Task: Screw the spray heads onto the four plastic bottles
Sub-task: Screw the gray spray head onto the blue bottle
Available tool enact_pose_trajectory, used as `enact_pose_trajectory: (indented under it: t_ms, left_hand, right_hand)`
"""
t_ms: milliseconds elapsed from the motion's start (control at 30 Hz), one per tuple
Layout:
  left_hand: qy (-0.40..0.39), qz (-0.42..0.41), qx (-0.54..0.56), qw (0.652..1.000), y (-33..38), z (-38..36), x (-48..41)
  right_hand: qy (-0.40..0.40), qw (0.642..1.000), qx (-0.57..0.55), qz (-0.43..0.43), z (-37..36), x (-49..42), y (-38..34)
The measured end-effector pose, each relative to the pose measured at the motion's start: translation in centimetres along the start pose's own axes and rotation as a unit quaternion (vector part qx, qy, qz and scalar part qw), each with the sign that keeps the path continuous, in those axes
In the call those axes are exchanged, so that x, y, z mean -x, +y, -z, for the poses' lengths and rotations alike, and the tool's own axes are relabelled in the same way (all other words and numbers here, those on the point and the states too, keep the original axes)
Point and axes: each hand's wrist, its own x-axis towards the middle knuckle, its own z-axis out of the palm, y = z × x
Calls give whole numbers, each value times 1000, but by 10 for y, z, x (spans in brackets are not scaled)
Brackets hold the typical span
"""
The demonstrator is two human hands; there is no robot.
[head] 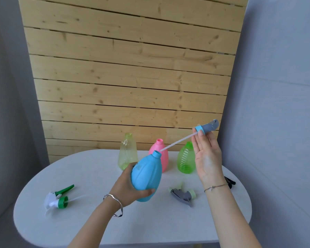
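My left hand (127,189) grips a blue bottle (147,176) from below, tilted with its open neck up and to the right, above the white table (97,221). My right hand (206,153) pinches a grey spray head with a blue collar (207,127) at upper right. Its white tube (177,141) slants down and its tip sits at the blue bottle's mouth. Standing open-necked at the back are a pale yellow-green bottle (127,152), a pink bottle (164,158) and a green ribbed bottle (186,159).
A white and green spray head (58,198) lies on the left of the table. A grey spray head with a pale green collar (183,194) lies right of centre. A black item (230,181) shows behind my right wrist. A wooden slat wall stands behind.
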Motion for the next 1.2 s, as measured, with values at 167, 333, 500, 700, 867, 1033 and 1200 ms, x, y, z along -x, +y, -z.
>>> enact_pose_trajectory:
  t_ms: [167, 333, 500, 700, 867, 1033, 1200]
  left_hand:
    - [-5, -19, 26, 999, 5, -3, 2]
    - [-17, -10, 122, 992, 11, -3, 3]
    - [-31, 6, 204, 978, 15, -1, 5]
    - [-139, 115, 283, 942, 17, 6, 7]
    - [-235, 180, 329, 897, 11, 11, 4]
    - [-221, 190, 342, 893, 1, 8, -3]
    - [-98, 211, 391, 890, -1, -3, -9]
  right_hand:
    - [-63, 992, 89, -66, 1, 12, 19]
    - [-87, 978, 161, -102, 2, 23, 41]
    - [-94, 975, 164, -115, 6, 23, 45]
    - [-142, 969, 129, -158, 8, 21, 42]
    - [-180, 949, 169, -197, 15, 20, 40]
    - [-196, 939, 200, -198, 22, 12, 31]
    - [-148, 944, 260, -136, 21, 14, 43]
